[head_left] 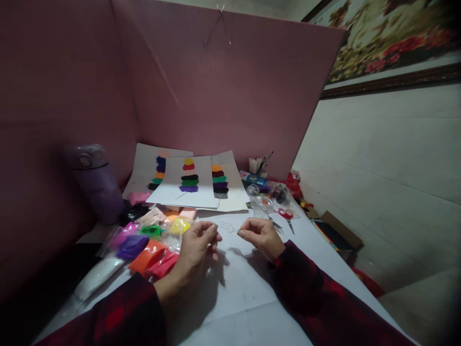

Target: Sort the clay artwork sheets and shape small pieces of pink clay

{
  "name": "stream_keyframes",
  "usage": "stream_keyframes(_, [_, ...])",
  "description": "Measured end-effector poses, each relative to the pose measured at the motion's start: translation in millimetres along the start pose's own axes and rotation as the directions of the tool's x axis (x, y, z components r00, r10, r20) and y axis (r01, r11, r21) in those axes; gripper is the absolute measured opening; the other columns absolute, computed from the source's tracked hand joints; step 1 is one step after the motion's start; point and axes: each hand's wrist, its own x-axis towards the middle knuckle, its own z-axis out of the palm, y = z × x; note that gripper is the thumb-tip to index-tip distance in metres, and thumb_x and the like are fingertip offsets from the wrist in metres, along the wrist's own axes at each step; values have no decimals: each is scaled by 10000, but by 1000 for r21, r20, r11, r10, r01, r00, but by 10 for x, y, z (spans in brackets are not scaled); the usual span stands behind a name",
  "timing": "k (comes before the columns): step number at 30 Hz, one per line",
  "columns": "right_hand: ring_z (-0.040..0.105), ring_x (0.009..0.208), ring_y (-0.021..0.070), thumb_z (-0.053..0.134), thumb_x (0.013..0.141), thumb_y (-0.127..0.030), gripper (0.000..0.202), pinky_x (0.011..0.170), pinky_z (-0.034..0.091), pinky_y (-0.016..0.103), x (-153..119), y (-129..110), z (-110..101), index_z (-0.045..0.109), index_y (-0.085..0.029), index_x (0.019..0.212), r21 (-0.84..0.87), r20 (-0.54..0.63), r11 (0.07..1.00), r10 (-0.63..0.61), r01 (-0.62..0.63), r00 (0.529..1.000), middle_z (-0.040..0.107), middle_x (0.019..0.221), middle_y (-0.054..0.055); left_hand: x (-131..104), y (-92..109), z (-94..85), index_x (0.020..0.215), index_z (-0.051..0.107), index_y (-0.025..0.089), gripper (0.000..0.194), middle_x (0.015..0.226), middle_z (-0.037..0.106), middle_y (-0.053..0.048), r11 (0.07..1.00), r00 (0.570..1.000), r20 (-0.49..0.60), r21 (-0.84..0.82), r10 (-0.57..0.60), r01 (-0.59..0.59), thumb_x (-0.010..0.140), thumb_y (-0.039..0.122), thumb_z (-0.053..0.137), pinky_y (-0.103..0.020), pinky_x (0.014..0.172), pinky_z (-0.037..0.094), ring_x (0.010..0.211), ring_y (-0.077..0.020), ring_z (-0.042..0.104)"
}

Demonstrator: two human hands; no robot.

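Observation:
My left hand hovers over the white table surface, thumb and forefinger pinched and the other fingers curled. Anything between those fingertips is too small to make out. Facing it from the right, my right hand is also closed in a pinch, with a tiny pale bit at its fingertips that I cannot name. Thin pale bent lines show in the gap between the hands; whether they are wire or marks on the surface is unclear. Bags of coloured clay-like material lie beside my left hand.
Sheets with painted colour bands lean at the back. A purple bottle stands left. Red-handled scissors, a blue box and small clear-wrapped items lie back right. Pink panels enclose the back and left.

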Motion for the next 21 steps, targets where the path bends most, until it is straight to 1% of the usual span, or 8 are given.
stream_keyframes(2, [297,440,61,687,630,-312,206,436,231,223,0,3,6,567,-158,566,-14,-5,1000,-6,6,1000,405,458,-64,-18,-22,26,807,559,135,384,588,588,16,1000,999,31,13,-5,4,628,407,763,-189,326,402,392,-67,441])
stream_keyframes(6, [325,454,66,687,629,-313,203,448,256,227,9,17,17,573,-156,569,-36,-29,999,-19,18,999,442,477,-51,-22,-58,15,829,582,132,382,584,561,24,1000,1000,-2,24,-19,19,659,437,736,-175,320,374,400,-63,429])
stream_keyframes(8, [353,469,74,683,629,-313,201,462,272,231,18,26,17,572,-156,568,-44,-33,999,-27,25,999,464,491,-41,-22,-65,-2,864,590,128,379,592,554,24,999,1000,13,23,-27,26,681,434,719,-175,327,373,410,-63,425])
stream_keyframes(11, [375,482,83,672,632,-314,198,472,279,234,30,40,18,570,-156,573,-57,-43,998,-38,35,998,481,506,-31,-31,-64,-12,926,598,120,354,610,554,23,999,998,40,5,-44,44,705,373,708,-175,355,386,432,-63,428])
stream_keyframes(16, [391,493,89,651,666,-318,199,483,291,238,24,92,35,560,-158,589,-100,-54,993,-75,69,996,490,529,-24,-54,-41,13,952,606,104,279,638,567,5,995,994,41,-3,-100,100,729,262,664,-183,395,402,463,-71,459])
stream_keyframes(18, [393,497,90,637,697,-319,195,485,294,237,9,122,44,570,-157,612,-146,-64,984,-112,102,992,493,541,-22,-60,-32,25,943,612,102,265,644,572,-1,994,993,48,1,-110,110,723,242,656,-190,400,403,467,-74,463])
stream_keyframes(21, [386,496,90,603,751,-307,175,481,290,237,-20,154,55,616,-146,683,-274,-52,948,-186,165,981,503,553,-18,-60,-35,30,907,620,104,236,642,571,-3,993,992,49,13,-117,117,704,221,647,-195,396,392,456,-72,452])
